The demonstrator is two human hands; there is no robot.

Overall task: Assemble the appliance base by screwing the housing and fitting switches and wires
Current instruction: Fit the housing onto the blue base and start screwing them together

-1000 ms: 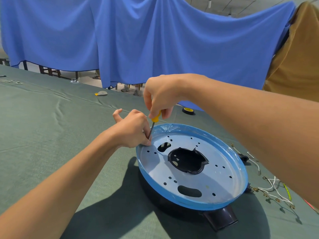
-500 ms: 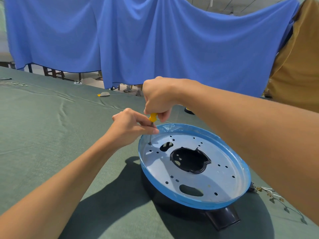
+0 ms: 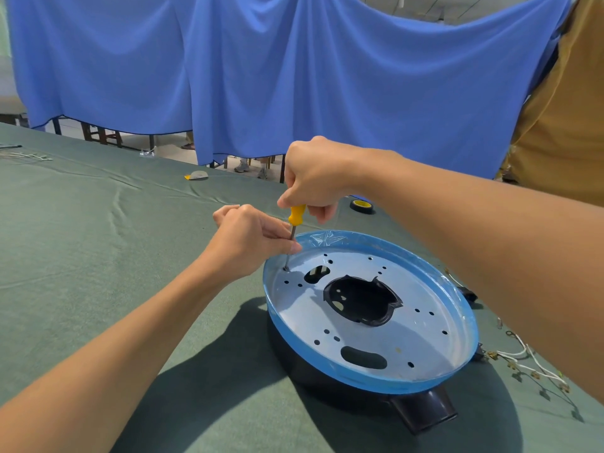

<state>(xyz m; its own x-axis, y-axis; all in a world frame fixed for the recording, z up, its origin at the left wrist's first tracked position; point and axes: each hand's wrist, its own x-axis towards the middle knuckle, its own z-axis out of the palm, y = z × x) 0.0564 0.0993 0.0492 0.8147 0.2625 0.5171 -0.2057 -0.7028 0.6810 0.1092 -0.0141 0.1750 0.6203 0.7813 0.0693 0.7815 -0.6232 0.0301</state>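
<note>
The round appliance base [image 3: 421, 325] lies on the green table, a grey metal plate with a blue film rim over a black housing with a handle stub [image 3: 425, 413]. My right hand [image 3: 313, 178] grips the yellow handle of a screwdriver [image 3: 295, 217], held upright. Its tip stands in a hole at the plate's far left edge [image 3: 286, 268]. My left hand [image 3: 251, 240] pinches the metal shaft just below the handle, fingertips touching the rim. Any screw under the tip is too small to make out.
Loose white wires with terminals [image 3: 523, 358] lie right of the base. A roll of black and yellow tape [image 3: 362, 206] sits behind my right hand. A small grey and yellow item [image 3: 196, 175] lies farther back. Blue cloth [image 3: 294, 76] hangs beyond the table.
My left hand has lifted from the plate surface and now pinches the shaft higher up. The screwdriver stands more upright, with my right hand shifted slightly on its handle.
</note>
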